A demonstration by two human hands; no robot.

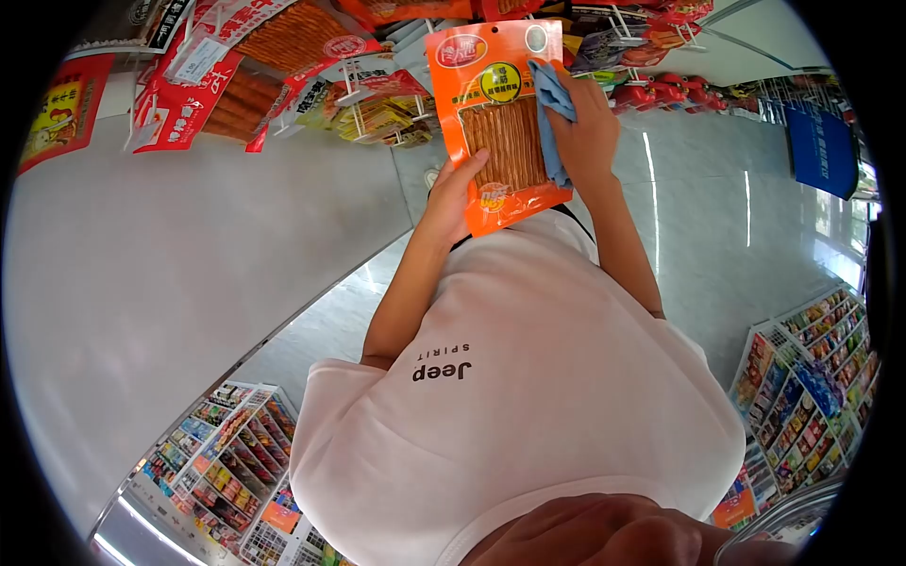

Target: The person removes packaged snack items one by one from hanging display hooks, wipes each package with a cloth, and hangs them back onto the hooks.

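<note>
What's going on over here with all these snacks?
Someone in a white shirt grips an orange packet by its lower left edge with the left hand. The right hand holds a blue cloth against the packet's right side. Other packets hang on the rack ahead.

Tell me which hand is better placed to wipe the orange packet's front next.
Probably your right hand: it holds the blue cloth at the right edge of the orange packet. Your left hand grips the packet's lower left side, so it seems better suited to steadying.
</note>
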